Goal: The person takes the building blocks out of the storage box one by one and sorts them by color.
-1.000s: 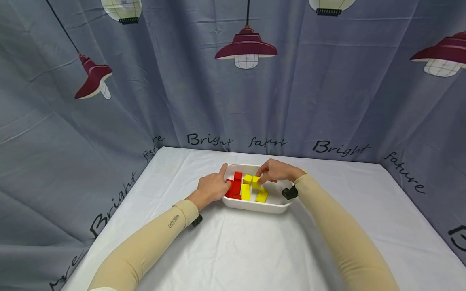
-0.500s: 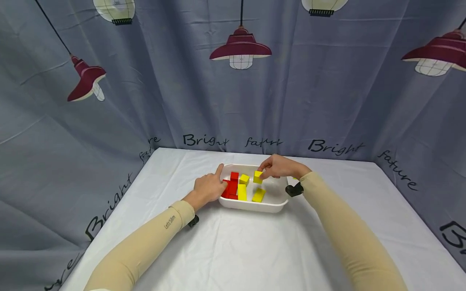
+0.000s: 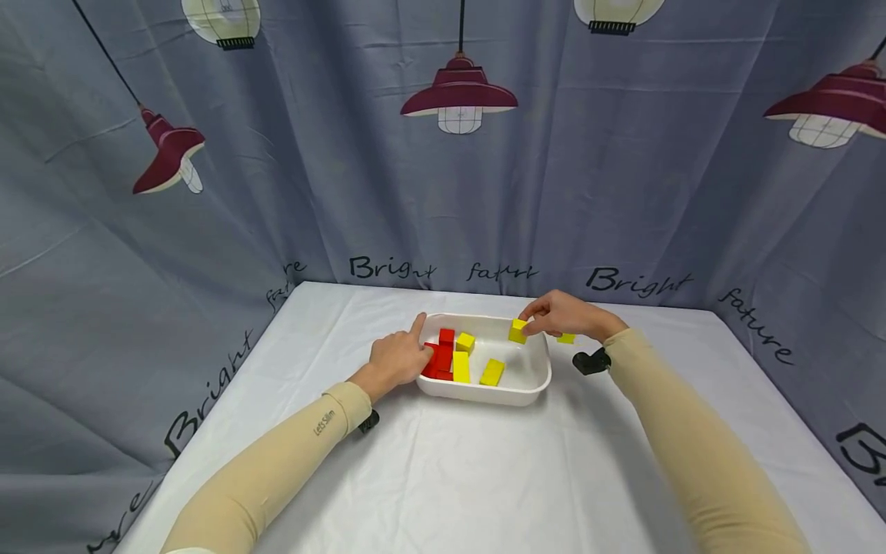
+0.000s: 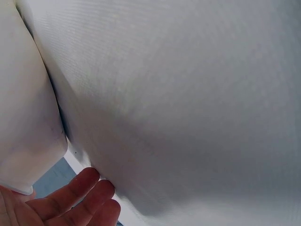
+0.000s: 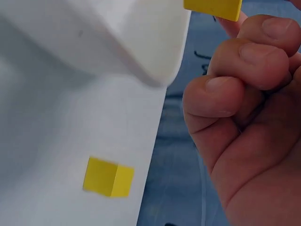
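My left hand point(image 3: 398, 358) holds the left end of a white plastic tray point(image 3: 484, 394), its index finger stretched along the rim. In the left wrist view, several fingers point(image 4: 94, 197) of that hand lie outside the tray wall. My right hand point(image 3: 567, 314) pinches a yellow block point(image 3: 517, 331) above the tray's far right corner. The right wrist view shows only part of this block, with the other fingers point(image 5: 225, 96) curled below it. Inside the tray, several red blocks point(image 3: 443, 358) sit grouped at the left, partly hidden by my left hand. Yellow blocks point(image 3: 461, 367) lie to their right.
Another yellow block point(image 3: 566, 338) lies on the white tablecloth point(image 3: 471, 477), just outside the tray's right end and partly under my right hand. A grey curtain point(image 3: 332, 154) printed with lamps hangs behind the table.
My right hand has lifted the yellow block from beside the other yellow ones and carried it right to the tray's right end. My left hand stays at the left rim.
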A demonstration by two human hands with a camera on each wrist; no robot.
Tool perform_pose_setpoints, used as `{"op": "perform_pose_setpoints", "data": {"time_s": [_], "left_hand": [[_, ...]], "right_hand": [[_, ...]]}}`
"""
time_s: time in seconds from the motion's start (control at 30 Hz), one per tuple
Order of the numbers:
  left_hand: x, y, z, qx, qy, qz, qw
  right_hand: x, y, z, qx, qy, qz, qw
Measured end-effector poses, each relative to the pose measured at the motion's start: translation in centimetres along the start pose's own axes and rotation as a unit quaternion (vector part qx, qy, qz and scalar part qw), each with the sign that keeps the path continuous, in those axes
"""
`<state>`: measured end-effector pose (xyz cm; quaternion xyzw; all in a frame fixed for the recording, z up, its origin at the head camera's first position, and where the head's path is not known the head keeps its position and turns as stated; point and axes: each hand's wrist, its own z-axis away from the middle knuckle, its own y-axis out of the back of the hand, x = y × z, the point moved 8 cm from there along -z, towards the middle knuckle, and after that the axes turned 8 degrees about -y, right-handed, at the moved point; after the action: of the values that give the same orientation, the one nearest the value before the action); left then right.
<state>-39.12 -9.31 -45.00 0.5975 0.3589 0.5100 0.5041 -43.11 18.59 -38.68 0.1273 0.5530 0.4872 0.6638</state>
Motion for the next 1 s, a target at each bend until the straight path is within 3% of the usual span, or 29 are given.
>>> {"op": "perform_pose_setpoints", "data": {"time_s": [0.37,1.0], "left_hand": [[-0.1,0.0,0.0,0.001,-0.001,-0.001,1.0000],[-0.1,0.1,-0.2,-0.001,0.003,-0.003,1.0000]], "right_hand": [[2.6,1.4,1.3,0.011,-0.019,-0.007,1.000],[7.4,3.3,1.7,0.079,-0.059,-0.047,0.994]]}}
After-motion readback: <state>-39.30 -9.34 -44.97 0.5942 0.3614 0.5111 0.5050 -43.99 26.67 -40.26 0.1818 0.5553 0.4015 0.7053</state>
